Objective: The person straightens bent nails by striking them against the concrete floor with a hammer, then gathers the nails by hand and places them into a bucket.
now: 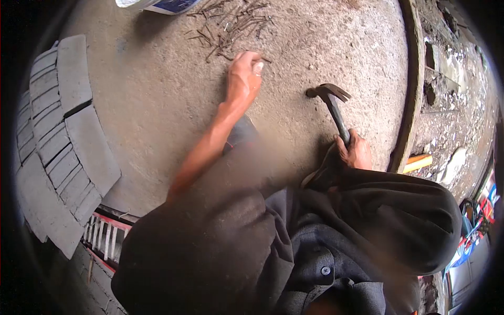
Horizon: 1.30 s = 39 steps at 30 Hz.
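Observation:
My left hand [244, 77] is at the near edge of a heap of rusty nails [233, 26] on the concrete floor. Its fingers are curled in a pinch round a nail [266, 60], whose end sticks out to the right; the rest is hidden by the fingers. In my right hand [358, 151] is a claw hammer [335, 111], gripped near the lower end of its dark handle. The hammer's rusty head points away from me, claw to the right, above the floor beside my knee.
Grey blocks or tiles [73, 73] are stacked on the left, with a red and white slatted crate [107, 236] below them. A white and blue bucket [168, 5] stands at the top. A raised edge [415, 79] borders debris-strewn ground and a yellow piece [418, 163] at right.

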{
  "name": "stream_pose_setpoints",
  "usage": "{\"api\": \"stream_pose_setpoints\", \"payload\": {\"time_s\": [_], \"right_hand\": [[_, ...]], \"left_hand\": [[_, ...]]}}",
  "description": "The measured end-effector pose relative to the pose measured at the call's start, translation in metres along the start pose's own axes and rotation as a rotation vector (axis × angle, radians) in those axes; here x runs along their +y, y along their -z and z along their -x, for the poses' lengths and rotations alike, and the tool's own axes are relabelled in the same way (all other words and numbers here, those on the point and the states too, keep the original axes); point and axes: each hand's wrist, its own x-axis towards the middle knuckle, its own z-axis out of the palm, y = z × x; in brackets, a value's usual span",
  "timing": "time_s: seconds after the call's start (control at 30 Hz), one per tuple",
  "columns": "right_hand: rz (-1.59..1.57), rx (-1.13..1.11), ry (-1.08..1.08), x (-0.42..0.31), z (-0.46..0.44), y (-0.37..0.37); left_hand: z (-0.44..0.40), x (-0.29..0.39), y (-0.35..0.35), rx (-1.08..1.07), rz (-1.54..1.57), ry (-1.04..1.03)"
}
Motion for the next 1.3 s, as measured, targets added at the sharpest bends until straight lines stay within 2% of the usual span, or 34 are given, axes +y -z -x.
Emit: {"api": "stream_pose_setpoints", "payload": {"time_s": [0.03,0.13,0.23,0.33,0.47,0.57,0.67,0.77,0.9,1.0,1.07,1.13,1.17,1.3], "right_hand": [[-0.007,-0.018,-0.032,-0.004,0.0,0.003],[-0.014,-0.015,-0.022,-0.002,0.0,0.001],[-0.023,-0.003,-0.027,-0.002,0.001,0.0],[-0.032,-0.006,-0.035,-0.003,0.0,0.001],[0.025,-0.058,-0.072,0.002,-0.003,-0.003],[0.018,-0.034,-0.065,-0.002,-0.002,-0.001],[0.003,-0.036,-0.068,-0.002,-0.001,-0.001],[0.038,-0.042,-0.059,-0.003,-0.002,0.001],[-0.015,-0.044,-0.051,0.0,-0.002,0.0],[-0.031,-0.031,-0.03,0.003,-0.003,-0.001],[-0.045,-0.008,0.023,0.008,-0.002,-0.003],[-0.103,-0.094,-0.022,0.006,-0.002,0.004],[-0.13,-0.138,-0.045,0.005,-0.002,0.009],[-0.265,-0.098,0.141,0.0,0.002,0.023]], "left_hand": [[0.006,0.0,-0.002,0.036,0.001,0.071],[0.014,0.001,-0.002,0.026,-0.101,0.083],[0.009,0.007,0.003,0.078,-0.183,-0.035],[-0.004,-0.001,0.005,-0.105,-0.299,-0.28],[-0.019,-0.003,0.003,-0.226,-0.501,-0.394],[-0.024,-0.009,0.002,-0.262,-0.497,-0.48],[-0.024,-0.007,-0.001,-0.234,-0.25,-0.363],[-0.006,0.026,-0.009,-0.122,0.197,0.171],[0.02,0.008,-0.038,-0.065,0.88,0.652],[0.041,0.007,-0.046,-0.026,0.708,0.652],[0.052,0.006,-0.042,-0.022,0.392,0.443],[0.059,0.004,-0.037,-0.005,0.126,0.228],[0.06,0.002,-0.036,-0.004,0.1,0.196],[0.062,0.001,-0.034,-0.007,0.072,0.153]]}}
